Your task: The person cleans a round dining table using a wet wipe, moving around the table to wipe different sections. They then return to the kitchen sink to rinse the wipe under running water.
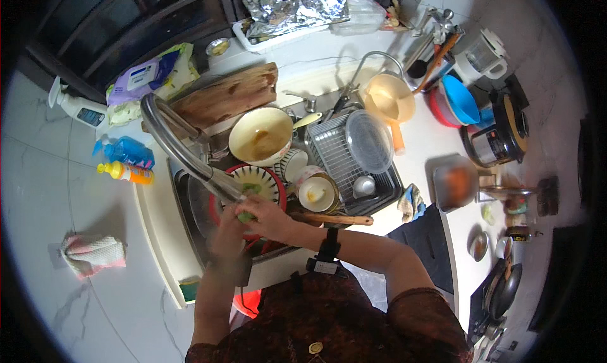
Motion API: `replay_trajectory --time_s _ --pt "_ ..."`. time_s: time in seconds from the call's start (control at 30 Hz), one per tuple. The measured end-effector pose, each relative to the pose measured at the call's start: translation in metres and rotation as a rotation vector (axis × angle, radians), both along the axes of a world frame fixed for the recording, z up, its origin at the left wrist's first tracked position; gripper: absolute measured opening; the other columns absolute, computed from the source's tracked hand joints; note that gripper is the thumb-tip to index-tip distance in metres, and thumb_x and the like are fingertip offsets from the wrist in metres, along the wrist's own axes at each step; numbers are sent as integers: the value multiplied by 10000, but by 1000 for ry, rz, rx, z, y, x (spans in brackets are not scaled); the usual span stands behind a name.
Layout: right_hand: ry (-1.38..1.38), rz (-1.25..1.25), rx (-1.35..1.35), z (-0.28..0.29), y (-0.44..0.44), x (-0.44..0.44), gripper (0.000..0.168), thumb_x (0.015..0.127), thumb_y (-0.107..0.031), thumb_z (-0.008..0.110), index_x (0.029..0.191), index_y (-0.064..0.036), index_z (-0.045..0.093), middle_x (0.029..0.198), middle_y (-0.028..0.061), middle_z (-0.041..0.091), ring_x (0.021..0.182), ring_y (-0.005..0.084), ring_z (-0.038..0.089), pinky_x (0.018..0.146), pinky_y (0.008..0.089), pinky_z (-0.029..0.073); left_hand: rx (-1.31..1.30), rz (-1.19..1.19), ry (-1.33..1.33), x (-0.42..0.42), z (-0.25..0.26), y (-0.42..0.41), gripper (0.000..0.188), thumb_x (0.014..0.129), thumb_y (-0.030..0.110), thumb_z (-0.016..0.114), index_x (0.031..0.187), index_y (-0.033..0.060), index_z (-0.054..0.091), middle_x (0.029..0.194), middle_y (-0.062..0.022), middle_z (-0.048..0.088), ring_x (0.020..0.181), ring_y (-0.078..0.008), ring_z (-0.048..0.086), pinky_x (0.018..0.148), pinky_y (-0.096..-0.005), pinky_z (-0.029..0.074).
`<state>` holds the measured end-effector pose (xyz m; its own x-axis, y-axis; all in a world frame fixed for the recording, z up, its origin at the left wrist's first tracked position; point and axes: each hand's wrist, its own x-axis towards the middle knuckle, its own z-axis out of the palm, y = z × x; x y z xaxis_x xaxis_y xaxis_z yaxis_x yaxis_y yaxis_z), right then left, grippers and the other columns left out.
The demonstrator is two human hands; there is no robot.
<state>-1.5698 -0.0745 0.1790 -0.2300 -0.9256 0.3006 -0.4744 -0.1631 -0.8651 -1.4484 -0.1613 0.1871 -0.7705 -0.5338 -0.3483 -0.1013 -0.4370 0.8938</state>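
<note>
Both my hands meet over the sink (189, 221), just under the end of the metal faucet (189, 159). My right hand (268, 218) is closed around a green vegetable (246, 216), part of which shows between the fingers. Close against it is my left hand (227, 232); its fingers are mostly hidden, so its hold is unclear. Below them sits a red-rimmed colander (282, 187) with a striped inside, where another green piece (251, 187) shows. Beside it stand a large cream bowl (261, 135), a striped bowl (294, 164) and a small stained bowl (317, 195).
A wooden handle (336, 218) juts over the sink's front edge. Right of the bowls stands a dish rack (332, 140) with a clear lid (370, 140). A wooden board (227, 95) leans behind the faucet. Soap bottles (128, 152) stand at left, a yellow saucepan (389, 100) at back right.
</note>
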Motion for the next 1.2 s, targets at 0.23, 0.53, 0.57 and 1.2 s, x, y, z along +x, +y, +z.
replay_trajectory --time_s 0.23,0.53,0.57,1.2 --pt "-57 -1 141 -40 -52 -46 255 881 -187 612 1068 -14 615 993 197 630 951 376 606 819 452 481 716 109 26 3 -81 -37 311 983 238 511 1209 24 515 1064 -125 598 890 -259 604 716 -408 510" --pt "234 75 254 -6 -141 -68 466 885 -284 596 1280 -69 474 1137 169 634 1043 379 574 925 457 456 820 188 3 -21 -19 -20 328 936 140 614 1221 26 499 1010 -107 598 879 -255 595 719 -375 508" --pt "228 81 229 -8 -150 -67 445 877 -279 604 1248 -59 496 1129 169 636 1043 376 576 916 455 461 816 199 32 -18 -28 -20 324 929 131 625 1212 30 501 991 -105 599 855 -246 595 703 -365 506" --pt "401 144 125 -42 -195 -86 203 888 -232 592 878 -44 667 850 141 660 804 340 638 736 442 509 716 219 -3 -6 -42 -20 353 959 344 530 1151 48 525 941 -125 622 698 -153 560 500 -214 412"
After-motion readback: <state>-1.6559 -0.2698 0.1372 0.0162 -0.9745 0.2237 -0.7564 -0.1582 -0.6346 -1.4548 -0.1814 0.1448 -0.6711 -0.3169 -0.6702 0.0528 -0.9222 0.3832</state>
